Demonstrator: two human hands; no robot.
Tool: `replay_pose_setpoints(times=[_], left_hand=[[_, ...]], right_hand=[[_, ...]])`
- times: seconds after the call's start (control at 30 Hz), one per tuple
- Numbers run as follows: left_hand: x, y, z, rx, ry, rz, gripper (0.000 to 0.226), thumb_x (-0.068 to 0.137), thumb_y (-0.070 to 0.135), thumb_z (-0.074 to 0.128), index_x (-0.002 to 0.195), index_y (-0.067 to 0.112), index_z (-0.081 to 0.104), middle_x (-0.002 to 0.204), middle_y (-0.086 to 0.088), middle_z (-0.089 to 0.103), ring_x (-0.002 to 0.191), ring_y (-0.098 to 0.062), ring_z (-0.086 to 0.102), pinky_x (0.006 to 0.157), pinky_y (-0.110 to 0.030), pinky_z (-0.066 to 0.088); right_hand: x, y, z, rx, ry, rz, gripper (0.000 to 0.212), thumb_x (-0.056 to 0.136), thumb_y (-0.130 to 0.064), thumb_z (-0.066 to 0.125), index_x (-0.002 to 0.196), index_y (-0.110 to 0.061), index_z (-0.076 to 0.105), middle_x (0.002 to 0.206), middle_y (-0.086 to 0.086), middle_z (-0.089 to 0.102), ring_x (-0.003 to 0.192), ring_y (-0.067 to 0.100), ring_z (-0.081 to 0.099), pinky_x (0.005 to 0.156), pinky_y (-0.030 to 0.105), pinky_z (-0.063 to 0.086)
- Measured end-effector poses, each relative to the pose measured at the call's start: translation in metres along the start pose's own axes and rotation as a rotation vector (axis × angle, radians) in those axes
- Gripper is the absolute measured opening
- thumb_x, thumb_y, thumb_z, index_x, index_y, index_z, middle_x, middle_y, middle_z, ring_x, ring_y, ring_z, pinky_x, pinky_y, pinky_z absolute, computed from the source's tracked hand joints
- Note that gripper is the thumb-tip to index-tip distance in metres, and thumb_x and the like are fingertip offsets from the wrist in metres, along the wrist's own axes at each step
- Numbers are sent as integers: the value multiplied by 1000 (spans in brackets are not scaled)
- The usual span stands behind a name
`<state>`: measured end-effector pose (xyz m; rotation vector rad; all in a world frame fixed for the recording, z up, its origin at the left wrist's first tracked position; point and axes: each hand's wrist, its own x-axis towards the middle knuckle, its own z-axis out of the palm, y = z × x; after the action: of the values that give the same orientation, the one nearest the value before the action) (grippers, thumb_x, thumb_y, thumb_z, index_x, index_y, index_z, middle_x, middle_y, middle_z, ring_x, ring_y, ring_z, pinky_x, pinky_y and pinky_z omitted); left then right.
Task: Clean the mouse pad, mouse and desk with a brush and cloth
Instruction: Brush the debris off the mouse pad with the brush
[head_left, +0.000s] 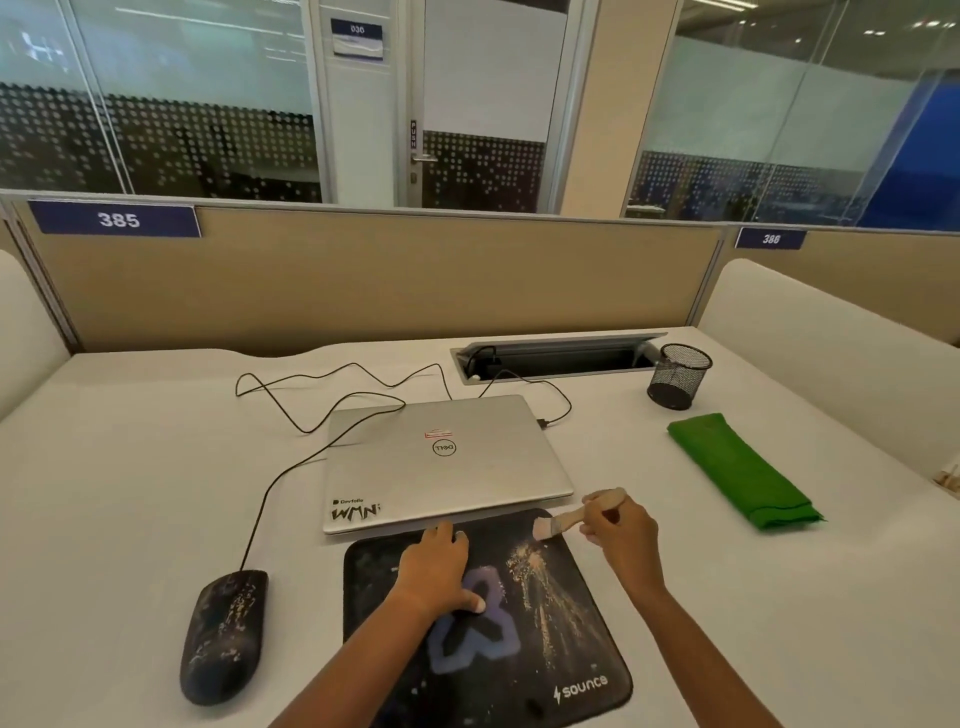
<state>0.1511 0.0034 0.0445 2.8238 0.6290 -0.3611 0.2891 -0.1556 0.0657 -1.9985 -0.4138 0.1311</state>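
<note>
Two hands work over a black mouse pad (374, 582) at the desk's (130, 467) near edge. The right hand's (621, 540) fingers (592, 531) pinch a small brush (571, 517) by its wooden handle. The handle points away to the right and the pale bristles point left, at the pad's far right corner (whether they touch it is hard to tell). Pale crumbs (540, 587) streak from just beside the bristles toward the pad's near edge, so the sweep likely follows that line. The left hand (434, 569) lies flat, pressing the pad's middle. A dusty mouse (223, 636) sits left of the pad. A folded green cloth (743, 470) lies well apart, toward the desk's right edge.
</note>
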Motion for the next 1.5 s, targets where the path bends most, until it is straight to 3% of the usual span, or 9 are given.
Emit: replay_pose_setpoints(times=[0.17,0.33,0.47,0.6,0.73,0.93,1.1,1.27,1.5], left_hand=[[3,3,-3,16,1,0,82,80,48,66,143,10,30,147,-12,28,135,-28,32,107,-38,37],[6,2,-5,20,-29,-1,84,77,48,69,142,11,30,148,-11,26,136,-28,30,108,-38,37],[6,2,-4,29,-45,-10,93,76,48,70,147,11,21,152,-11,20,139,-28,25,110,-39,35],[3,-1,-6,10,-72,-4,103,74,50,72,149,11,14,153,-11,16,141,-28,22,112,-40,33],[1,-1,-5,-13,-95,-11,106,75,48,72,150,11,7,156,-11,8,144,-29,13,114,-42,28],[-2,-1,-4,-20,-87,-22,106,75,48,71,151,12,6,156,-11,9,144,-29,15,115,-42,28],[-3,-2,-2,-28,-80,-23,105,75,49,71,151,13,7,156,-10,9,143,-29,16,115,-42,28],[-1,-1,-1,-22,-81,-30,105,75,48,71,151,13,8,155,-11,10,143,-29,16,115,-42,27],[-1,0,0,-10,-76,-33,104,76,48,70,150,13,7,156,-11,9,144,-29,14,115,-43,26]], right_hand=[[7,-6,-4,52,82,-63,12,89,-2,55,95,2,64,83,13,66,71,24,65,68,31,58],[1,-11,20,44,-106,-45,11,90,-7,55,96,-3,63,82,9,65,77,24,67,62,16,54],[9,-9,0,-140,-41,-124,11,89,-4,54,92,1,63,83,13,66,78,31,66,69,34,53],[5,-12,-11,-150,38,-181,10,89,-4,54,87,-2,63,77,11,66,70,25,65,65,33,52],[-18,-18,14,146,-156,-31,13,89,-8,56,82,-17,61,73,0,65,65,9,65,60,15,56],[-19,-10,13,33,-237,-5,12,90,-10,55,97,-4,63,81,9,67,66,13,66,59,11,54],[-8,-10,-11,-159,-89,-110,13,90,-6,55,95,3,62,82,17,66,77,31,67,72,37,57],[-25,-24,1,-89,-102,-166,7,91,-10,54,85,-9,60,75,3,63,68,14,63,55,8,48],[-40,-24,24,10,-277,-62,11,91,-12,54,97,-7,62,82,8,67,76,18,67,68,19,53]])
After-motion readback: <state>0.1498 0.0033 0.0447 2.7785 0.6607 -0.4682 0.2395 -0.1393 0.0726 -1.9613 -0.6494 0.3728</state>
